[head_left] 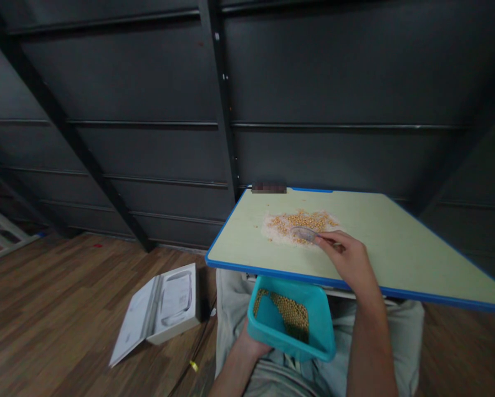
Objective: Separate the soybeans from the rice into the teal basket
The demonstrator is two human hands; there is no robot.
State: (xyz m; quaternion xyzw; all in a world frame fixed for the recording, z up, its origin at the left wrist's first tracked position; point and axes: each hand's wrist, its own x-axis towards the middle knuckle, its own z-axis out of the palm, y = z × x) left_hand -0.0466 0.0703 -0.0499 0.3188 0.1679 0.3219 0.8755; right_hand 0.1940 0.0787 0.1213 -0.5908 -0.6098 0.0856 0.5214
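My right hand (346, 253) reaches over the pale, blue-edged tabletop (379, 237). Its fingers pinch a small see-through spoon (304, 233), whose bowl rests at the near side of a spread pile. In that pile, yellow soybeans (305, 219) lie mixed with fine whitish grains (274, 232). Below the table's near edge, my left hand (251, 339) grips a teal plastic bin (291, 344) by its left side, with the fingers partly hidden underneath. Soybeans (291, 314) cover part of the bin's floor. The bin is above my lap.
On the wooden floor (73, 309) to the left lies an opened white box (175, 300) with a moulded insert. A dark cable (197, 347) runs beside it. Behind the table rises a dark panelled wall (156, 149). A blurred dark item (269, 188) sits at the table's far edge.
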